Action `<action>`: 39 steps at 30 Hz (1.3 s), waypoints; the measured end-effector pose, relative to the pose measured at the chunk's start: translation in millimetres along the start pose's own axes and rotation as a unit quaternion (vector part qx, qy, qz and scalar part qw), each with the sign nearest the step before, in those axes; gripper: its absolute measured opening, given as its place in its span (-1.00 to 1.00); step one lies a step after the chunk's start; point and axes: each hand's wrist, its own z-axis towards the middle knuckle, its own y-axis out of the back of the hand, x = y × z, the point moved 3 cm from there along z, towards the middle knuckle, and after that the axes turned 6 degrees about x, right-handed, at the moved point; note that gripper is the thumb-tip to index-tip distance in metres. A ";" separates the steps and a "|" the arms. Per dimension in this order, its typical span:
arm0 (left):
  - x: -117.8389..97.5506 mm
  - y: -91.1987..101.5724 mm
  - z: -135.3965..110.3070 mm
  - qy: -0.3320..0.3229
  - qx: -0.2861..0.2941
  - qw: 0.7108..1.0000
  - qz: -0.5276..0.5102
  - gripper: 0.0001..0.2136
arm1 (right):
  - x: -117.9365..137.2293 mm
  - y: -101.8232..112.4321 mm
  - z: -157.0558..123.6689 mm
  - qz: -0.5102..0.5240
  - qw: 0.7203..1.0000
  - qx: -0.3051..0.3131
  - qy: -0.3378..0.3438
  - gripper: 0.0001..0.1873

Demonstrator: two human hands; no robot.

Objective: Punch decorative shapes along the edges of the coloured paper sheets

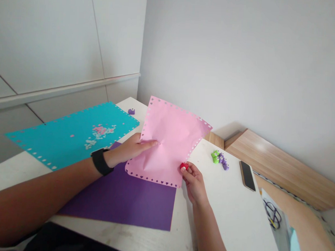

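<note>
Pinching the pink paper (pixel 175 129) with our left fingers (pixel 150 144), we clasp the red punch (pixel 184 165) in our right fingers (pixel 188 175) at its near right edge, above the purple paper (pixel 136 205).

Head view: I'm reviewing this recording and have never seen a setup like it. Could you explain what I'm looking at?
There is no machine here, only a person's two bare hands. The single picture comes from a camera worn on the head, looking forward and down.

The left hand, with a dark band on its wrist, grips a pink sheet with small cut-out shapes along its edges. The right hand holds a small red tool, apparently a craft punch, at the sheet's lower right edge.

On the white table lie a blue sheet carrying paper bits, and a purple sheet. To the right are green and purple punches and a phone; a lone purple punch sits farther back.
</note>
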 end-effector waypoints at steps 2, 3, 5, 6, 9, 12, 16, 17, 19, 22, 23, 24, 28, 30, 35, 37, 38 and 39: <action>-1.8 -0.2 -0.5 0.007 0.000 1.000 0.004 -0.60 | -0.2 -0.1 0.0 0.002 1.000 0.001 0.002 -0.69; -2.5 -0.3 -0.7 0.009 0.000 1.000 0.004 -0.59 | -0.4 -0.1 0.1 0.003 1.000 0.001 0.003 -0.69; -2.9 -0.6 -0.7 0.012 0.002 1.000 -0.001 -0.58 | -0.4 -0.1 0.4 0.003 1.000 -0.001 0.005 -0.70; -2.7 -0.7 -0.6 0.012 0.002 1.000 -0.007 -0.58 | -0.2 -0.1 0.5 0.002 1.000 -0.003 0.007 -0.70; -1.3 -0.6 0.3 0.007 -0.007 0.999 -0.035 -0.59 | 1.2 -1.5 -0.3 -0.007 1.000 -0.009 0.008 -0.71; -1.0 -0.1 1.0 0.001 -0.017 0.998 -0.053 -0.63 | 3.0 -3.2 -1.6 -0.020 1.000 -0.015 0.014 -0.72; -2.6 -0.1 0.7 0.012 -0.029 0.996 -0.080 -0.68 | 2.6 -2.5 -1.9 -0.029 0.999 -0.029 0.014 -0.68; -3.1 -0.1 0.6 0.012 -0.032 0.996 -0.085 -0.69 | 2.2 -1.9 -1.7 -0.028 0.999 -0.031 0.013 -0.69; -3.7 0.0 0.2 0.008 -0.032 0.996 -0.082 -0.69 | 1.6 -1.1 -1.3 -0.022 0.999 -0.027 0.012 -0.68; -3.6 0.6 -0.4 -0.003 -0.021 0.998 -0.055 -0.67 | 1.0 -0.8 -0.9 -0.009 1.000 -0.007 -0.006 -0.67; -3.3 0.8 -0.5 -0.004 -0.016 0.999 -0.049 -0.66 | 1.3 -0.9 -0.9 -0.007 1.000 -0.001 -0.015 -0.67; -2.8 1.0 -0.6 -0.003 -0.013 0.999 -0.048 -0.65 | 1.9 -1.0 -1.1 -0.006 1.000 0.004 -0.020 -0.66; -1.4 0.6 -1.0 0.006 -0.012 0.996 -0.084 -0.65 | 7.2 -1.9 -2.4 0.007 0.999 0.030 -0.023 -0.57; -0.9 -0.3 -1.0 0.011 -0.008 0.995 -0.102 -0.66 | 9.7 -1.1 -2.8 0.022 0.999 0.040 -0.026 -0.55; 2.3 2.1 0.2 0.018 -0.028 0.992 -0.118 -0.68 | 12.6 8.6 0.1 0.049 0.998 0.018 -0.033 -0.65; 3.5 4.9 1.0 0.016 -0.043 0.993 -0.108 -0.68 | 13.1 15.9 3.4 0.050 0.998 0.003 -0.030 -0.64; 4.1 6.3 1.2 0.017 -0.052 0.993 -0.104 -0.68 | 13.1 20.9 5.3 0.051 0.998 -0.013 -0.029 -0.64; 4.7 7.7 1.3 0.020 -0.062 0.993 -0.102 -0.69 | 13.1 26.8 7.3 0.054 0.998 -0.034 -0.029 -0.63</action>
